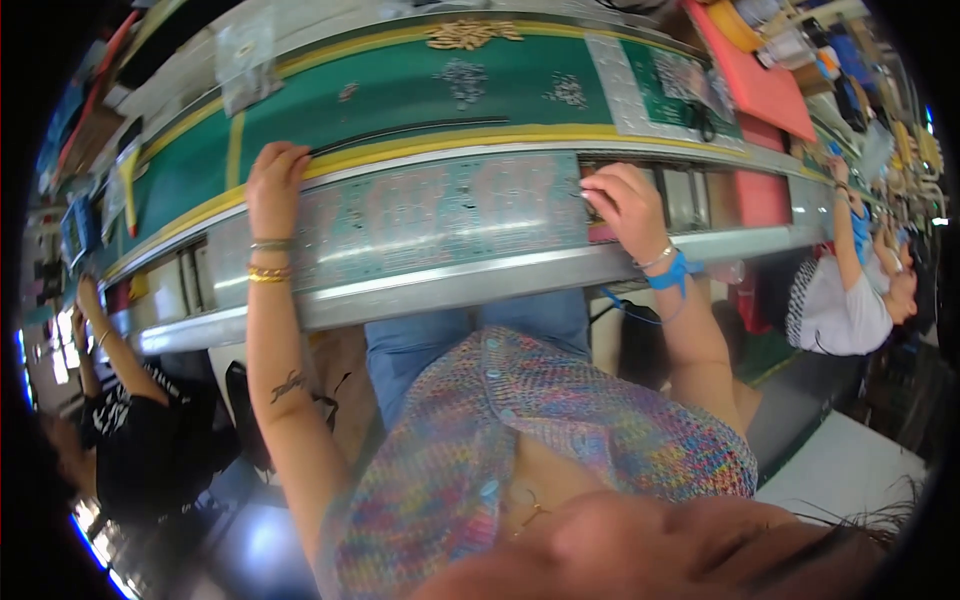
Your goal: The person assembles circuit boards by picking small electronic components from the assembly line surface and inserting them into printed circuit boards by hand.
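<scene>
My left hand (275, 190) is at the rail's far side, its fingers closed at the near-left end of a thin black strip (410, 130). The strip stretches rightward over the green mat. Below it lies a long circuit board panel (430, 215), greenish with reddish patterns, set between metal rails. My right hand (628, 205) hovers by the panel's right edge, thumb and fingers pinched together. Something tiny and pale may be between those fingertips; it is too small to name.
On the green mat (385, 85) lie a pile of tan pieces (475, 35) and small heaps of silvery parts (462, 82). A front metal rail (450, 280) runs before me. A red-pink board (755, 75) stands at right. Co-workers sit at left (150, 430) and right (840, 290).
</scene>
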Tool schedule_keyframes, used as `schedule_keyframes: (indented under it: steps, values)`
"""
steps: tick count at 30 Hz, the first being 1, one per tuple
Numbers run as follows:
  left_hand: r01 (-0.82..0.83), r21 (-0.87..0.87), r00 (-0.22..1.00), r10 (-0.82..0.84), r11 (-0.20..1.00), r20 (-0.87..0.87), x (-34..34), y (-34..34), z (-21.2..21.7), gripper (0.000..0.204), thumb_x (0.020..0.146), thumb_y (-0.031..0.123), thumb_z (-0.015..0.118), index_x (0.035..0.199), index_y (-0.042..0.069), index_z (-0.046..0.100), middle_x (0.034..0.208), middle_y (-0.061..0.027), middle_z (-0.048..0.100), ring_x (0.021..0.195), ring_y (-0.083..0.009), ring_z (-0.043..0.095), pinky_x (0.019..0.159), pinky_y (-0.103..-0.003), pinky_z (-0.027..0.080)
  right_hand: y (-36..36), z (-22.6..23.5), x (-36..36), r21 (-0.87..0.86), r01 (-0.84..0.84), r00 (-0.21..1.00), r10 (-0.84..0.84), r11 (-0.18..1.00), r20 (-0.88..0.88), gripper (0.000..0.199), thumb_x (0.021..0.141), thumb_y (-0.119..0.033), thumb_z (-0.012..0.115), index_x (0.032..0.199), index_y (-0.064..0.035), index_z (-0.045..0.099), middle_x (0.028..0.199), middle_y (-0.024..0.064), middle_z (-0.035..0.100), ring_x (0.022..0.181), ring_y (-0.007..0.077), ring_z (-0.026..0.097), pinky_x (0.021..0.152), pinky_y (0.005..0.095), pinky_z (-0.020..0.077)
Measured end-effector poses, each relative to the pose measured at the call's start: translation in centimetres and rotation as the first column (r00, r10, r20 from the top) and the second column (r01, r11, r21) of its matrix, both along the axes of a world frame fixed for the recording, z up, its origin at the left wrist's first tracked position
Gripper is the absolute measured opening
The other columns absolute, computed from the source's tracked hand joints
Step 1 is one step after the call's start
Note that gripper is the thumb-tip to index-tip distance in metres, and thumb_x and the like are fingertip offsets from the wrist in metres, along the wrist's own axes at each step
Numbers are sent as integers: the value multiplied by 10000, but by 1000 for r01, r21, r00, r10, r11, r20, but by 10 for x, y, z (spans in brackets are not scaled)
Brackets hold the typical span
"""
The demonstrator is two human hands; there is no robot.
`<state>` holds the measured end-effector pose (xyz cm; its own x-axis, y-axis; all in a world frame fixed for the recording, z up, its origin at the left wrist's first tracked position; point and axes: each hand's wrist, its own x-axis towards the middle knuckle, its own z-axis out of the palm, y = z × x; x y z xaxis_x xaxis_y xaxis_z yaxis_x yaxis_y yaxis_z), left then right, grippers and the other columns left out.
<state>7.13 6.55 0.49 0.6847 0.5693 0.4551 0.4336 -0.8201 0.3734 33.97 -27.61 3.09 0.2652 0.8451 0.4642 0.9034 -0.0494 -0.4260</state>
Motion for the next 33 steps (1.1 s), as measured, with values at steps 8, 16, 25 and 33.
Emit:
schedule_keyframes:
  steps: [8, 16, 25, 33]
  values:
    - [-77, -98, 997, 79, 992, 13, -2, -3, 1, 134, 836, 133, 635, 912, 27, 669, 951, -82, 608, 809, -234, 612, 703, -310, 482, -8, -14, 4, -95, 23, 999, -25, 995, -22, 129, 751, -81, 682, 867, -59, 629, 828, 60, 583, 782, 253, 570, 672, 343, 467]
    - [-105, -190, 986, 127, 976, 108, -4, -7, 2, 134, 834, 130, 648, 921, 33, 679, 941, -55, 612, 774, -167, 628, 703, -271, 480, -10, -20, 5, -117, 8, 1000, -8, 993, 0, 126, 746, -68, 679, 862, -54, 629, 820, 60, 577, 772, 250, 560, 670, 348, 466]
    - [-89, -175, 987, 111, 981, 117, -6, -9, 5, 129, 826, 119, 659, 915, 28, 679, 929, -61, 616, 764, -161, 631, 692, -268, 481, -8, -17, 3, -128, -23, 993, 37, 991, 114, 130, 744, -45, 678, 870, -41, 646, 820, 65, 584, 742, 244, 559, 652, 334, 465]
    - [-41, -156, 988, 63, 987, 143, 1, -23, 13, 117, 803, 97, 678, 901, 35, 679, 922, -58, 621, 773, -168, 626, 702, -278, 486, 35, 15, 3, 13, -6, 999, 5, 1000, 45, 106, 773, -94, 654, 873, -62, 642, 817, 60, 587, 753, 250, 560, 660, 347, 465]
